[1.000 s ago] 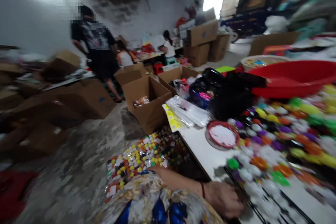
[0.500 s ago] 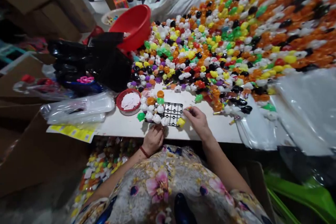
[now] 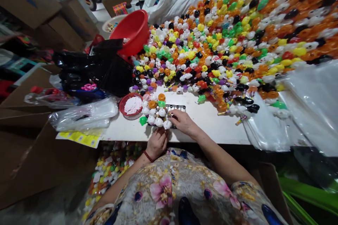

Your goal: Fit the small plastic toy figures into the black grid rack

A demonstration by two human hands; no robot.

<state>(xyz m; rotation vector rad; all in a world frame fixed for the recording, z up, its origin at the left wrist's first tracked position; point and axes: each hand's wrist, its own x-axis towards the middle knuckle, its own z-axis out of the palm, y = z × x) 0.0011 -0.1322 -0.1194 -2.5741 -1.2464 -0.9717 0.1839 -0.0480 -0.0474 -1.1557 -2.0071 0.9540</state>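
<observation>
A black plastic grid rack [image 3: 176,107] rests at the table's front. Its left part is covered by small toy heads [image 3: 152,111], mostly white with some orange and green. My left hand [image 3: 157,144] is closed at the rack's near edge, with its fingertips under the front toy heads. My right hand [image 3: 184,123] reaches over the grid's right part, thumb and fingers pinched beside the white toy heads. Whatever lies between these fingertips is hidden by the hand.
A large heap of coloured toy heads [image 3: 211,52] fills the table's back and right. Left of the rack stands a red basket [image 3: 121,107] with pale paper slips [image 3: 132,105]. Clear plastic bags [image 3: 87,114] lie left, more plastic sheets [image 3: 311,102] right. A red basin [image 3: 134,31] leans behind.
My right hand has moved left from beside the rack to over its grid. The yellow toy head near its fingers before is now out of sight. My left hand stays by the rack.
</observation>
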